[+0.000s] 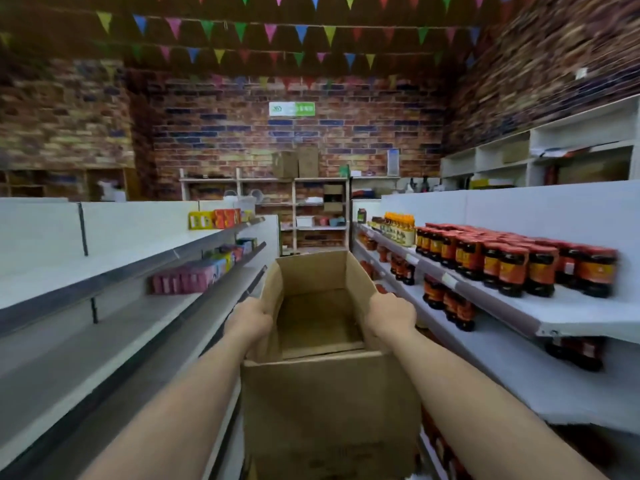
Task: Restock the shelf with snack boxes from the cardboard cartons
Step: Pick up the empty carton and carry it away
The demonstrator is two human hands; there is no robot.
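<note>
The cardboard carton is my landmark here: it sits open-topped in the middle of the aisle, held up in front of me, and as far as I can see into it, it is empty. Starting well to the left of the carton, the left shelf carries pink and purple snack boxes on its middle tier, with yellow and orange packs on the tier above. At the carton's left wall my left hand grips the rim, fingers curled over the edge. At the carton's right wall my right hand does the same, curled over the top edge. To the right of the carton, the right shelf holds rows of dark jars with red lids. I judge the carton light with nothing in it, yet its thin walls will bow if squeezed, so taking it low on both side walls or under the base seems safer than by the floppy rim.
</note>
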